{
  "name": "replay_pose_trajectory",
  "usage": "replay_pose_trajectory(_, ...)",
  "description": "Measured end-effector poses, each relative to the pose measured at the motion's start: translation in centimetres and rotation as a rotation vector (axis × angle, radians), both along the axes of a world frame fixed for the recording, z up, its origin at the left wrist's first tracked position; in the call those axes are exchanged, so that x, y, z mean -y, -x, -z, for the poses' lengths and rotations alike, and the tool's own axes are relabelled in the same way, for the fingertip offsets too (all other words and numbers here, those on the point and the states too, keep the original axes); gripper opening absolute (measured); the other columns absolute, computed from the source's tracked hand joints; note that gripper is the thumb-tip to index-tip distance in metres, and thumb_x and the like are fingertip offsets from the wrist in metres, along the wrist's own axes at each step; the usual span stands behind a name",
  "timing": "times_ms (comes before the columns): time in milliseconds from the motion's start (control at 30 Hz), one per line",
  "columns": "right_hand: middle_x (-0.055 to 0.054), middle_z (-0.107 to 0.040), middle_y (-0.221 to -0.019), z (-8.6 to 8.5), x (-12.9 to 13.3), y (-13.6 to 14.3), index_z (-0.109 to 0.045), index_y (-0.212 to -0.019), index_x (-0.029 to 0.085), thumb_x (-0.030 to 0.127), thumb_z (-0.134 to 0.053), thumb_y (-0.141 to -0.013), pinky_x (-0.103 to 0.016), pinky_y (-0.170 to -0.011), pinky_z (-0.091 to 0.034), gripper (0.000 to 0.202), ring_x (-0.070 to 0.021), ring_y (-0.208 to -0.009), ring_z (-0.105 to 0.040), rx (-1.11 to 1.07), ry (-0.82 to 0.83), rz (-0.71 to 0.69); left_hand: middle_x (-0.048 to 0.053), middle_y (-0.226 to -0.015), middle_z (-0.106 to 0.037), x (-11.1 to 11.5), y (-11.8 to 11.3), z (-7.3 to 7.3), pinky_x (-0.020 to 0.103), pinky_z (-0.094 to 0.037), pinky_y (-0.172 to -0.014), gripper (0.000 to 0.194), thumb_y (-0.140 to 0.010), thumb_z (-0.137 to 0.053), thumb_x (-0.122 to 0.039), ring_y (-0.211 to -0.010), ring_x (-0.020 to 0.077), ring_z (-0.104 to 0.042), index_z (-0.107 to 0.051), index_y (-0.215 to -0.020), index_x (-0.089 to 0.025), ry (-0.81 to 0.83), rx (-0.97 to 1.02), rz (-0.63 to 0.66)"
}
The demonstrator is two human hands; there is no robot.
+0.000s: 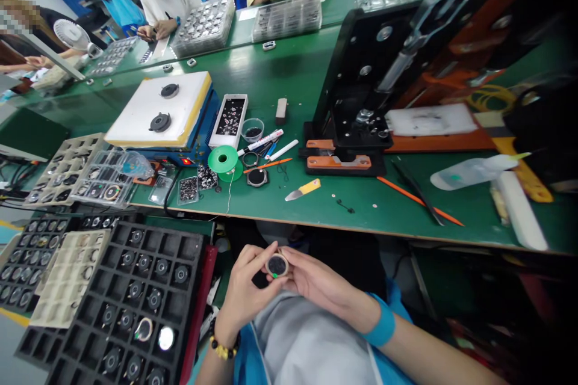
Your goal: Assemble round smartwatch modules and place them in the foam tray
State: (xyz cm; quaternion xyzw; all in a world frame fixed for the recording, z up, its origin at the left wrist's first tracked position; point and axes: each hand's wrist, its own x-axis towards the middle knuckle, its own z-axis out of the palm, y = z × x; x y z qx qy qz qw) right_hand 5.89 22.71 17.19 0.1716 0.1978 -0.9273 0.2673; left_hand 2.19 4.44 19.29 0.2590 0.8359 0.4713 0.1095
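Note:
A small round watch case [277, 265] with a dark face, a pale metallic rim and a green spot is held between both hands, over the lap and below the bench edge. My left hand [248, 289] has its thumb and fingers closed around the left side of the case. From the right, my right hand [313, 280] grips its other side with bent fingers. Left of the hands, a black compartment tray [178, 307] holds several round watch parts, one of them with a bright shiny face.
On the green bench [253, 210] lie a yellow-handled knife [303, 189], a green spool [223, 159], pens and an orange stick. A black press [352, 84] stands at the right, a blue box with a white pad [158, 105] at the left. People work across the bench.

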Motion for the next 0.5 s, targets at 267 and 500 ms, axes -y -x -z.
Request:
replay_pose_trajectory(267,-0.010,-0.078,-0.106,0.2,0.0,0.0,-0.077,-0.111,0.016,0.043,-0.080,-0.092,-0.024,-0.087,-0.060,0.033,-0.0155,-0.094,-0.075,-0.020,-0.002,-0.014,0.003,-0.096,-0.062,-0.3,-0.1,0.3,0.029,-0.052,-0.079,0.061,-0.089,-0.079,-0.027,-0.086,0.0159,-0.059,-0.060,-0.147,-0.030,-0.036,0.010,-0.070)
replay_pose_trajectory(500,-0.009,-0.076,-0.122,-0.3,0.2,-0.2,-0.075,-0.129,0.024,0.038,-0.084,-0.089,-0.031,-0.104,-0.055,0.043,-0.0161,-0.109,-0.072,-0.052,0.062,-0.003,0.005,-0.104,-0.068,-1.2,-0.8,0.5,0.027,-0.053,-0.081,0.058,-0.088,-0.081,-0.037,-0.094,0.0178,-0.064,-0.065,-0.143,-0.025,-0.127,0.161,-0.288)
